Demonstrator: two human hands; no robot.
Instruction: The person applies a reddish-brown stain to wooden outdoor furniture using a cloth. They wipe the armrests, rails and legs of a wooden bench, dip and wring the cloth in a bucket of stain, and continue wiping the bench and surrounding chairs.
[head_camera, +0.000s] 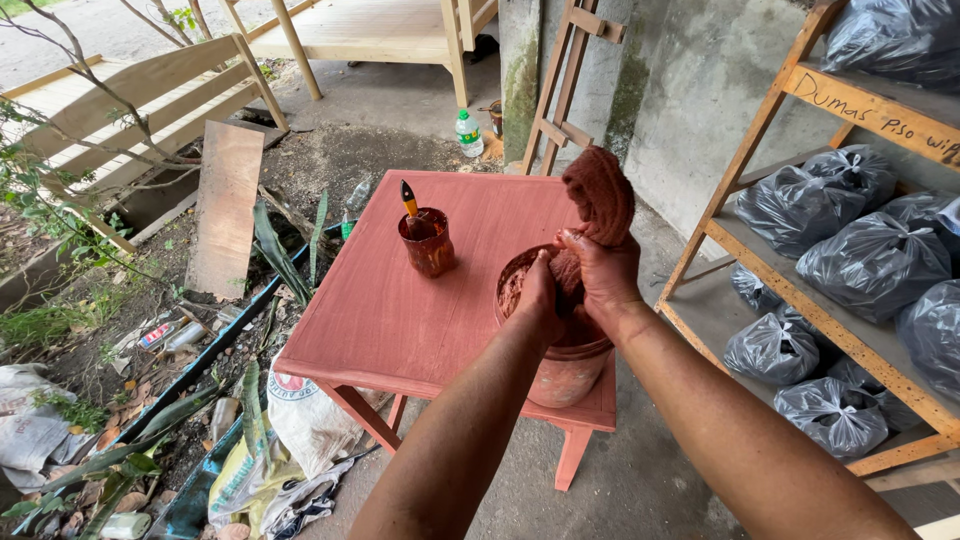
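Both my hands squeeze a reddish-brown stained cloth (600, 195) over a paint-smeared bucket (560, 370) that stands on the near right corner of a small red-painted wooden table (400, 300). My right hand (603, 275) grips the cloth's lower part, with the rest bunched up above my fingers. My left hand (540, 295) is closed on the cloth just beside it, at the bucket's rim. Both hands are stained with red paint. Farther back on the table stands a cut-off plastic cup (427, 243) with a brush (410, 203) upright in it.
A wooden rack (800, 290) with several black filled bags stands at right. A concrete wall and a leaning wooden frame (565, 80) are behind the table. Left of the table lie a plank (226, 205), plants, sacks and litter; a plastic bottle (468, 133) stands on the floor.
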